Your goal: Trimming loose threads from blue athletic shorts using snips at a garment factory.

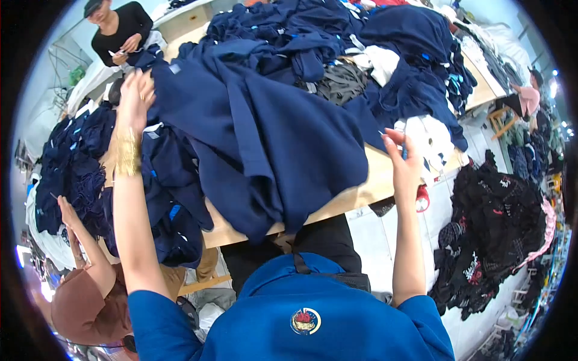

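Note:
A large navy fabric garment (259, 132) is spread in front of me, its lower folds hanging over the near table edge. At its upper left corner, my left hand (137, 96) is closed on the cloth, slightly smeared by motion. My right hand (404, 157) is closed by the garment's right end, thumb and forefinger near the cloth. Within it shows a small tool (404, 150) with a blue part and what looks like a thin pale tip; its exact kind is hard to make out. Whether the right fingertips also grip the cloth is unclear.
More navy garments (283, 24) are heaped across the wooden table (346, 198). White cloth (430, 138) lies beyond my right hand. Black printed garments (487, 234) pile on the floor at right. Co-workers are at far left (123, 30), near left (90, 295) and far right (528, 99).

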